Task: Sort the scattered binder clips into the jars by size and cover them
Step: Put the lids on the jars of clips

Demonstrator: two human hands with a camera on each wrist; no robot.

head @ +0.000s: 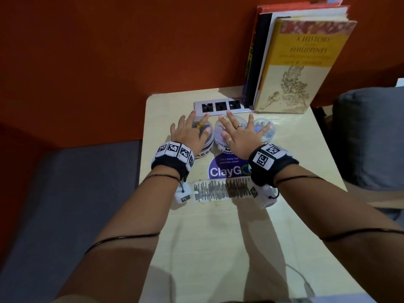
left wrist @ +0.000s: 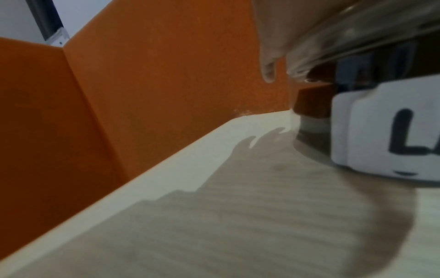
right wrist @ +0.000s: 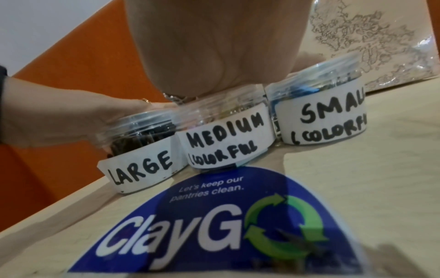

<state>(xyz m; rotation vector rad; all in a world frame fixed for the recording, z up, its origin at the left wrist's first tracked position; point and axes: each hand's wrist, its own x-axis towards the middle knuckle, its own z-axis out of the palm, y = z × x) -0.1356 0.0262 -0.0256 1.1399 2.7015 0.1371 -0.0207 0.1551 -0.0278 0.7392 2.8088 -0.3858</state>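
Three clear jars stand in a row at the back of the small table (head: 218,226). They are labelled LARGE (right wrist: 140,169), MEDIUM (right wrist: 226,139) and SMALL (right wrist: 321,120), each with a clear lid on top. Black clips (right wrist: 142,135) show inside LARGE and blue ones (right wrist: 297,92) inside SMALL. My left hand (head: 193,130) lies flat, fingers spread, on the LARGE jar (head: 205,150). My right hand (head: 242,136) lies flat over the MEDIUM jar (head: 219,132), its fingers reaching over the SMALL jar (head: 265,132). Neither hand curls round anything.
A grey power strip (head: 220,106) lies just behind the jars. Upright books (head: 301,66) stand at the back right against the orange wall. A blue ClayGo sticker (head: 227,169) is on the tabletop before the jars. A grey cushion (head: 367,136) sits right of the table.
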